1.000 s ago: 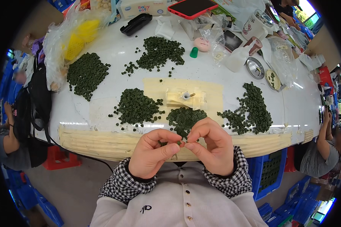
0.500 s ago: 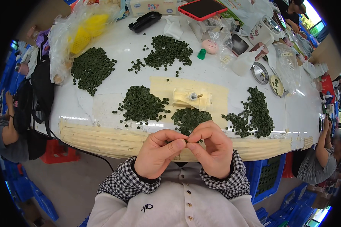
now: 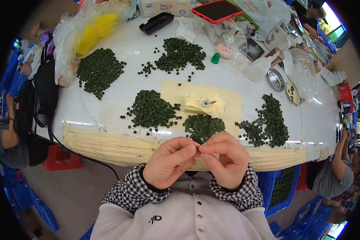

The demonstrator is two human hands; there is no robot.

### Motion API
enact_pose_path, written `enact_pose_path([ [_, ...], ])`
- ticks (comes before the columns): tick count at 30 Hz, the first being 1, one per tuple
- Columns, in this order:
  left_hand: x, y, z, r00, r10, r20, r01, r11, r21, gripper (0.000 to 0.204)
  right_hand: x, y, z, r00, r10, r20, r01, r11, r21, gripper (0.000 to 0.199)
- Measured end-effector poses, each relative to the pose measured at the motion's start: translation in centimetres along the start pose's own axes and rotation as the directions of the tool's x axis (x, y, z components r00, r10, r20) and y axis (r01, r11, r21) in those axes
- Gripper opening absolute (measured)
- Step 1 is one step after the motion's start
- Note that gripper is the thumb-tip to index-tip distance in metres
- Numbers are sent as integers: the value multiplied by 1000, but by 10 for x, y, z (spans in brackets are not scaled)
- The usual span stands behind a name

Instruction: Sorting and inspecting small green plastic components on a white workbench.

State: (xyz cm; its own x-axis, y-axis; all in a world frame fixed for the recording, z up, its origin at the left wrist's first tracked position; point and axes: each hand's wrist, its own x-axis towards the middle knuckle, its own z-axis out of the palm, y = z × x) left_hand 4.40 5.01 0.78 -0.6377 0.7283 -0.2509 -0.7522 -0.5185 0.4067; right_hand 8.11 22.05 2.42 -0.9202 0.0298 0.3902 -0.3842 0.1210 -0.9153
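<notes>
Above the table's near edge, my left hand (image 3: 169, 162) and my right hand (image 3: 227, 161) meet at their fingertips, each closed in a pinch. A small dark piece (image 3: 198, 147) shows between them, mostly hidden by the fingers. Just beyond the fingertips lies a pile of small round dark green pieces (image 3: 204, 127), some with a hole in the middle. Behind that pile a cream-taped block (image 3: 194, 105) stands on the table, with a metal fitting and a thin pin (image 3: 210, 102) on its top.
More green piles lie at the near left (image 3: 151, 110), far left (image 3: 100, 70), far middle (image 3: 180, 55) and right (image 3: 274, 122). A red-rimmed phone (image 3: 217, 11), a black case (image 3: 156, 23), a round metal lid (image 3: 275, 80) and plastic bags crowd the back. Padded tape (image 3: 108, 146) lines the near edge.
My fingertips stay pinched together, while my right hand's fingers have shifted slightly and straightened. The table appears slightly shifted in the picture; the piles and block look otherwise unchanged.
</notes>
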Motion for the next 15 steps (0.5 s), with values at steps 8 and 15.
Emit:
enact_pose_path([
  [8,2,1,3,999,-15,-48,16,999,31,13,0,0,1,994,-110,3,109,978,-178,19],
  [15,1,3,6,999,24,-48,-19,995,101,13,-1,4,-1,998,62,-9,-60,992,115,21],
])
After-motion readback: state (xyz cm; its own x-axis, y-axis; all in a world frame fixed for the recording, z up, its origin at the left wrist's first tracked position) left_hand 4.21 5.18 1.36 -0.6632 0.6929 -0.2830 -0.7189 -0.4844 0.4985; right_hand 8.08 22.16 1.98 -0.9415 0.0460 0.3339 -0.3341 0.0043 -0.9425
